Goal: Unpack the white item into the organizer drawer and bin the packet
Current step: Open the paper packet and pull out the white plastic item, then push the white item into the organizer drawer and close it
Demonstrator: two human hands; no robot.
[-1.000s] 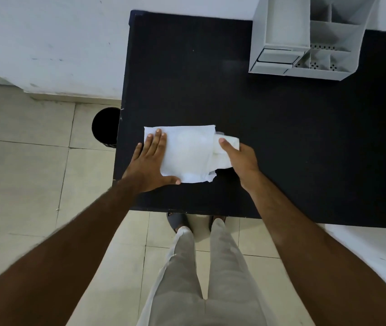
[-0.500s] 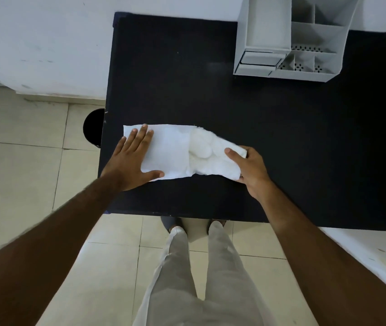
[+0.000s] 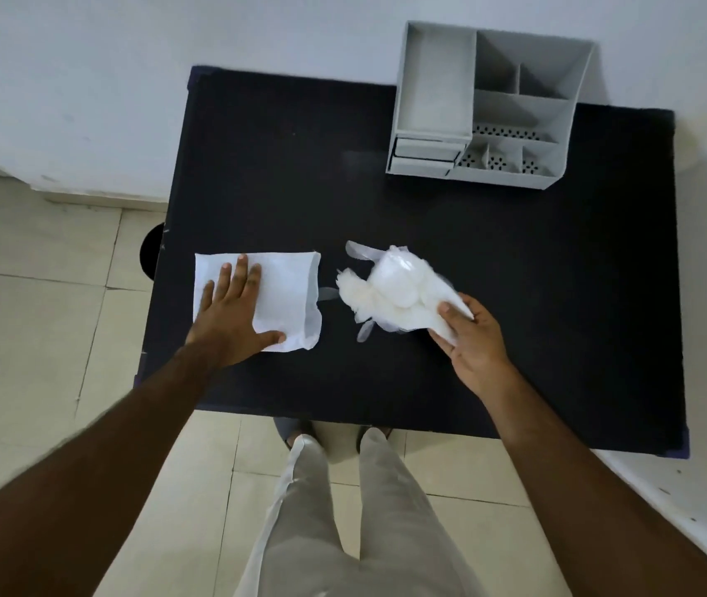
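Observation:
A flat white packet (image 3: 289, 290) lies on the black table (image 3: 429, 217) at the front left. My left hand (image 3: 231, 308) presses flat on it with fingers spread. Just right of the packet's open end, the white item (image 3: 390, 290), soft and crumpled with thin clear wisps around it, rests clear of the packet. My right hand (image 3: 472, 333) pinches its right end. The grey organizer (image 3: 437, 96) stands at the table's back right, its small drawers (image 3: 425, 155) shut at the front left.
A dark round bin (image 3: 151, 256) sits on the tiled floor just past the table's left edge. A white wall runs behind the table. My legs stand at the table's front edge. A white surface shows at the lower right.
My right hand has drawn the white item fully out of the packet and to the right. My left hand has stayed pressed on the packet. The view has shifted back.

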